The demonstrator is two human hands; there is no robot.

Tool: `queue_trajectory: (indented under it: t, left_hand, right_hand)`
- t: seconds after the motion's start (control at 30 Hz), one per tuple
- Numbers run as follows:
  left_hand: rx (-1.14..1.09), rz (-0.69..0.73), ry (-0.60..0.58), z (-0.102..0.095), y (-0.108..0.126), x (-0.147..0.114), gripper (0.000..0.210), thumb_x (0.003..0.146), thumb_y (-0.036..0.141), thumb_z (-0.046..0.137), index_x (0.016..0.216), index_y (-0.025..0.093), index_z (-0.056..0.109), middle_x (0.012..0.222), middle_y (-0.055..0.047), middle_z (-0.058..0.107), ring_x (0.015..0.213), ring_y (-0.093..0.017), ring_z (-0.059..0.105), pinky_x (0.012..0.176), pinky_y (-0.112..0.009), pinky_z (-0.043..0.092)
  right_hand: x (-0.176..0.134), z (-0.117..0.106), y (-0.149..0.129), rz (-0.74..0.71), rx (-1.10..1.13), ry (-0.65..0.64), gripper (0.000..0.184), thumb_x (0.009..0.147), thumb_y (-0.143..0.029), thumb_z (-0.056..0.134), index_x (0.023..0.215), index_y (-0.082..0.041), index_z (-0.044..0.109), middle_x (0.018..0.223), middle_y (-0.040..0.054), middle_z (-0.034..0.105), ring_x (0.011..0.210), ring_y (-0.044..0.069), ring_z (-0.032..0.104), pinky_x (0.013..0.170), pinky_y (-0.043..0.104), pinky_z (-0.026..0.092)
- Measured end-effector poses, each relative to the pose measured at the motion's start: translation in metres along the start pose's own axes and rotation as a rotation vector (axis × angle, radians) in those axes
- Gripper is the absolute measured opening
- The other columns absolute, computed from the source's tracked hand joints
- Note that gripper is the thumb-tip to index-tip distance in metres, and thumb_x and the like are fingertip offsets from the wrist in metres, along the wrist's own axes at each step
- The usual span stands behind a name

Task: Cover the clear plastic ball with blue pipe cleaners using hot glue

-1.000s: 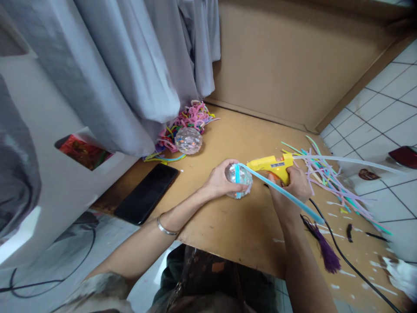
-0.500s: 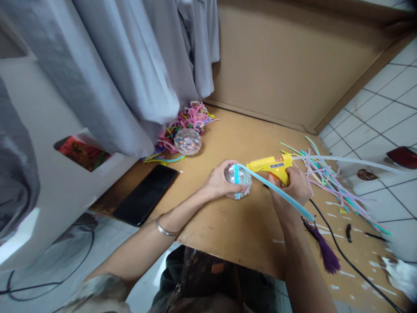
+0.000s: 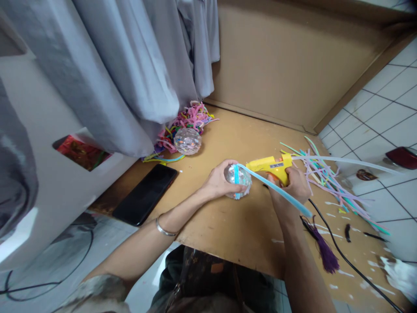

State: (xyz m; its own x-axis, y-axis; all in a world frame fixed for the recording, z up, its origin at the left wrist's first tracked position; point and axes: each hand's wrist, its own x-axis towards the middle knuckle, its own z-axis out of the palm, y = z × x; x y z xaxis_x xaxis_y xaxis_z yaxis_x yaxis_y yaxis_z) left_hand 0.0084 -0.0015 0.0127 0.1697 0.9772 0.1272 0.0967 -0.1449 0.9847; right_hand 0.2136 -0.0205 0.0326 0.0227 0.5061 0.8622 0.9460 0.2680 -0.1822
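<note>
In the head view, my left hand [image 3: 219,180] is wrapped round a clear faceted ball [image 3: 246,184] with coloured specks. A light blue pipe cleaner [image 3: 276,190] is laid round this ball, and its free length reaches right across the front of my right wrist. My right hand [image 3: 295,187] grips a yellow hot glue gun [image 3: 265,164] by its handle. The gun's nozzle points left, at the ball's upper right side; whether it touches is too small to tell. A long translucent glue stick [image 3: 345,159] juts from the gun's back.
A second clear ball [image 3: 188,141] rests by a heap of colourful pipe cleaners [image 3: 195,115] near the curtain [image 3: 130,65]. A black phone [image 3: 148,193] lies at left. More pipe cleaners [image 3: 329,178], a purple tassel [image 3: 326,252] and a black cord [image 3: 342,256] lie at right.
Almost nothing differs. The free end of the blue pipe cleaner sits very slightly higher and further left; both hands keep their places and grips.
</note>
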Motion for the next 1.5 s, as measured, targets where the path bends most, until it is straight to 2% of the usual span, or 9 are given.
queue_trajectory:
  t: [1.5]
  left_hand:
    - [-0.008,0.035,-0.028,-0.001,-0.0036,0.0007,0.072,0.05,0.031,0.087,0.116,0.019,0.058,0.105,-0.004,0.068,0.094,-0.021,0.064,0.085,-0.034,0.053]
  right_hand:
    - [0.0021,-0.0032,0.0011,-0.042,0.005,0.005,0.015,0.079,-0.027,0.061,0.093,-0.022,0.059,0.08,0.0034,0.061,0.076,0.021,0.058,0.066,0.032,0.044]
